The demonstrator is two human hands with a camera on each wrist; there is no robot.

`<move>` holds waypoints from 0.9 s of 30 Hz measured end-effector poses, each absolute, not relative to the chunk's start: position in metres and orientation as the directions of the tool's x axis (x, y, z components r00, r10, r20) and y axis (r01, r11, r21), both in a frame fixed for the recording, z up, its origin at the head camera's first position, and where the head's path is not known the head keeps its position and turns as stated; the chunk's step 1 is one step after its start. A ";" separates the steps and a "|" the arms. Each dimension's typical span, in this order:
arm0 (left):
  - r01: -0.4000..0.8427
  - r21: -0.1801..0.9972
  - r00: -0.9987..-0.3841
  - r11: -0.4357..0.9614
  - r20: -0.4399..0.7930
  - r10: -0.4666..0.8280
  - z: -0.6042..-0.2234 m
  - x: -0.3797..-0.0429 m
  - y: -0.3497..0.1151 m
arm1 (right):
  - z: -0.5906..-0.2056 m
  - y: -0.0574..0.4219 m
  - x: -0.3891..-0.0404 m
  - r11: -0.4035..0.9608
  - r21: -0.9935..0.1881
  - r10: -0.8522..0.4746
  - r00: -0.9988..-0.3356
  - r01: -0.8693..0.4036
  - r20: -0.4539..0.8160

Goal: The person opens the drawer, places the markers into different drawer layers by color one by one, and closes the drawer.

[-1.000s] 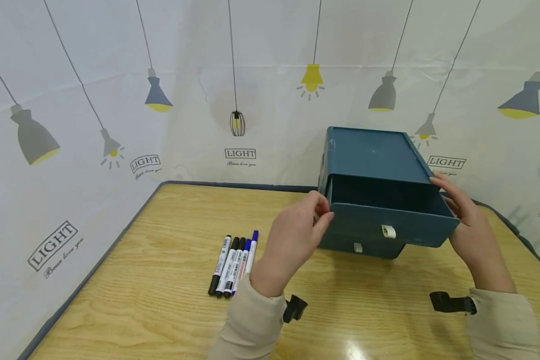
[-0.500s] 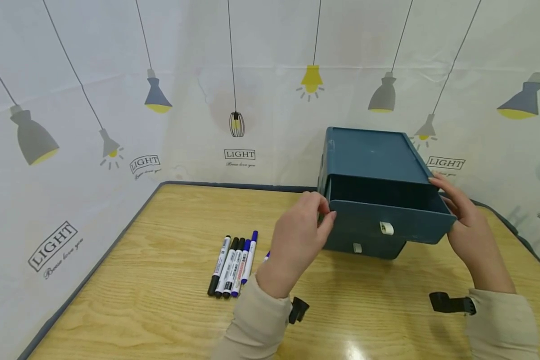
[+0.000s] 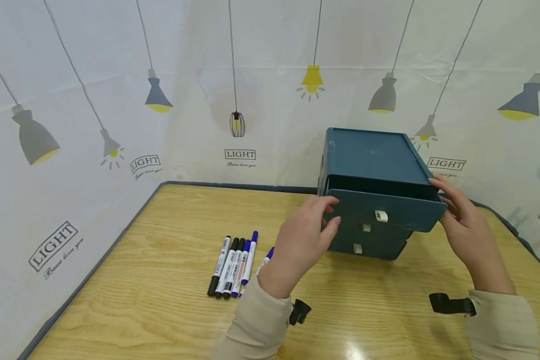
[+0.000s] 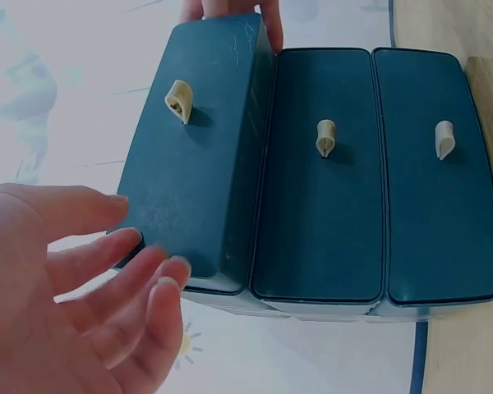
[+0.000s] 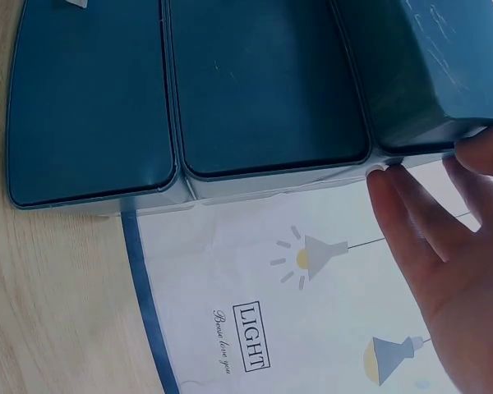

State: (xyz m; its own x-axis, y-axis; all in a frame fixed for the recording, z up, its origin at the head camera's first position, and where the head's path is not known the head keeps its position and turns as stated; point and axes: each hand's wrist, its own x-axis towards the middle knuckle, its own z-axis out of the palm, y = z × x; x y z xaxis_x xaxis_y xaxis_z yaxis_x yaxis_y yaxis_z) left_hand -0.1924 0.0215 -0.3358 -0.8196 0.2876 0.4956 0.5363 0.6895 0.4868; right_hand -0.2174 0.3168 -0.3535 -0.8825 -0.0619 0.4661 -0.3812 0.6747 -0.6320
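Observation:
A dark blue drawer cabinet [image 3: 369, 155] stands at the back right, with three drawers stacked. Its top drawer [image 3: 364, 207] sticks out partway, a cream pull tab [image 3: 381, 216] on its front. My left hand [image 3: 303, 237] is at the drawer's left front corner, fingers loosely bent and thumb apart, holding nothing. In the left wrist view the fingertips [image 4: 177, 269] overlap that corner. My right hand [image 3: 470, 230] rests against the cabinet's right side, its fingers extended along the edge. In the right wrist view the thumb [image 5: 485, 150] lies at the top drawer's side.
Several markers [image 3: 229, 267] with black and blue caps lie side by side on the wooden table [image 3: 139, 280], left of my left hand. One more blue-capped marker [image 3: 266, 259] is partly hidden behind the left wrist. A lamp-printed cloth [image 3: 270, 100] hangs behind the table.
The top drawer has slid back into the cabinet, leaving a narrower opening. My left hand has moved slightly right and its fingers have spread. The right hand has stayed in place.

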 end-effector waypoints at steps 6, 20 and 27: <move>0.535 0.486 -0.804 0.691 0.545 0.238 -0.337 -0.195 0.021 | -0.351 0.316 -0.218 0.668 -0.629 -0.074 -0.876 -0.399 0.476; 0.562 0.502 -0.809 0.658 0.499 0.310 -0.341 -0.197 0.020 | -0.353 0.317 -0.217 0.638 -0.649 -0.090 -0.878 -0.414 0.471; 0.568 0.512 -0.816 0.645 0.455 0.358 -0.342 -0.201 0.017 | -0.352 0.315 -0.218 0.628 -0.651 -0.092 -0.871 -0.426 0.482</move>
State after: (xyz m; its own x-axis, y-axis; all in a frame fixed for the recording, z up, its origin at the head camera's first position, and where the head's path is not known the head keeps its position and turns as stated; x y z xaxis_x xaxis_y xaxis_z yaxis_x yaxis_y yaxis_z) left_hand -0.2007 0.0175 -0.3422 -0.8158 0.3576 0.4546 0.5678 0.6447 0.5118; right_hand -0.2176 0.3152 -0.3523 -0.8712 -0.0918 0.4823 -0.4265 0.6281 -0.6508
